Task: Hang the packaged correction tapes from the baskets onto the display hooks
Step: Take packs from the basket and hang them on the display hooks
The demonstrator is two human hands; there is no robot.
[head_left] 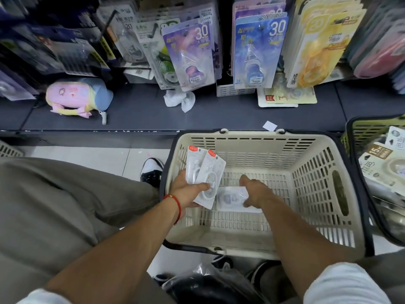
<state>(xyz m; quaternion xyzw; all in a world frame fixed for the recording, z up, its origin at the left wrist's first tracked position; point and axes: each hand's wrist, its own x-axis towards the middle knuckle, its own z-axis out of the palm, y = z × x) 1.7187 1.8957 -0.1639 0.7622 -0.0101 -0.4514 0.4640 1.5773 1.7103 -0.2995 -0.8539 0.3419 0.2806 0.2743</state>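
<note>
A cream plastic basket (324,194) stands on the floor in front of me. Inside it, my left hand (188,191) holds two white correction tape packs (210,174) with red top labels, thumb over them. My right hand (255,191) reaches down to one more white pack (230,199) lying flat on the basket floor, fingers curled at its right edge. Above the shelf, packaged correction tapes hang on display hooks: a purple "30" pack (190,55), a blue "30" pack (258,53) and a yellow pack (317,53).
A second, green basket (352,132) with larger packs stands at the right. On the dark shelf (142,115) lie a pink and blue plush pouch (76,95), crumpled white paper (182,99) and loose cards (287,97). My knee and shoe are left of the basket.
</note>
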